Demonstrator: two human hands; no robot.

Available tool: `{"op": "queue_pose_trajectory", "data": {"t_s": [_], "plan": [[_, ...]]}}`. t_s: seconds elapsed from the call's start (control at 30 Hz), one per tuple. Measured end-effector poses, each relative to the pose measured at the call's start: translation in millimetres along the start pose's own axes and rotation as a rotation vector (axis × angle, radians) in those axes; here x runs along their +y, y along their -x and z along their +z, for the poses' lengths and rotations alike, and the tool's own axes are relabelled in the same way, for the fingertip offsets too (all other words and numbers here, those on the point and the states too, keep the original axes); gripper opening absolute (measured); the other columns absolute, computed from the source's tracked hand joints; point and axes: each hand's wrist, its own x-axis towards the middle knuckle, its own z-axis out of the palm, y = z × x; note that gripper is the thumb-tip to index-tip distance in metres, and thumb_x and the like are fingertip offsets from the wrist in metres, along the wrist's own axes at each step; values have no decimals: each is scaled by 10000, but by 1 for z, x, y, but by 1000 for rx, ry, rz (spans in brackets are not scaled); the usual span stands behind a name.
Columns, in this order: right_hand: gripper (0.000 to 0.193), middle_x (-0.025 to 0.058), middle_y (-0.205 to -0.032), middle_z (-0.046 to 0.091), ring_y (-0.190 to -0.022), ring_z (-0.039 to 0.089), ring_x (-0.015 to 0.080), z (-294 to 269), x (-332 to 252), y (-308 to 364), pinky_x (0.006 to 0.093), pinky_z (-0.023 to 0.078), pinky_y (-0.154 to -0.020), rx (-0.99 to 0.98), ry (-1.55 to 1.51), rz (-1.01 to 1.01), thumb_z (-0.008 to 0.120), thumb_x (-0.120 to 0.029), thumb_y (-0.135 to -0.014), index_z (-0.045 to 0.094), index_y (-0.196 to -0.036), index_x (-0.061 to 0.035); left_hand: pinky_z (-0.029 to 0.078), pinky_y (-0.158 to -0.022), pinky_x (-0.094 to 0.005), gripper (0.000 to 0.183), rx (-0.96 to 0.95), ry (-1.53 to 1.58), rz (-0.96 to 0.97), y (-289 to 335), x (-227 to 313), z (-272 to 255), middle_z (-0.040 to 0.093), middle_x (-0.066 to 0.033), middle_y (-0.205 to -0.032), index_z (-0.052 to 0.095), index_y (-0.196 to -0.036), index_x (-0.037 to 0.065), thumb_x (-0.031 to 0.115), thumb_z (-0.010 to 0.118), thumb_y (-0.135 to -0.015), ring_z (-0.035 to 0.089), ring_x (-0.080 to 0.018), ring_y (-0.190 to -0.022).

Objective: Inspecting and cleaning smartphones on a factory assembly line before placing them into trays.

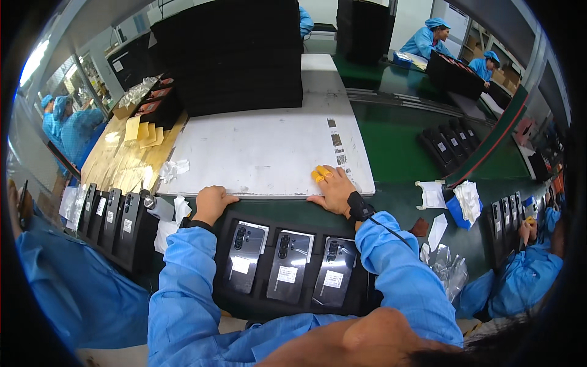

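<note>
Three dark phones lie backs up in a black foam tray (220, 269) before me: a left phone (246, 251), a middle phone (290, 260) and a right phone (335, 269). Each carries a white label and some clear film. Beyond the tray is a large white board (257, 153). At its near edge my left hand (211, 205) is closed, fingers curled on the edge and thumb pointing right. My right hand (334, 189) lies open on the board near its right corner, palm down, yellow finger cots on some fingers. A black band circles my right wrist.
A tall stack of black trays (232, 61) stands on the board. Left are another phone tray (113, 226), a spray bottle (159, 208) and yellow papers (143, 133). Right are a blue box (458, 214) with white cloth and crumpled clear film (449, 269). Co-workers sit on both sides.
</note>
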Motion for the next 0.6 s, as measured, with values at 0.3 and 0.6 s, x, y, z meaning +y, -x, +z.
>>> {"op": "queue_pose_trajectory", "data": {"t_s": [0.3,0.6], "plan": [[763,247,-1171,631,-1144,506,405,-6,2,0,460,387,-1053,127,-111,64,633,-623,-864,647,-1189,67,455,-587,-465,522,2,19,15,-4,1,-2,635,-168,-651,632,-620,36,518,800,-726,612,-360,-627],[692,194,-1141,630,-1119,529,360,-4,1,3,435,415,-1018,212,-99,46,686,-577,-834,637,-1179,21,482,-589,-440,496,-46,0,-33,-3,3,-5,662,-165,-678,667,-641,30,498,817,-708,638,-347,-639]]}}
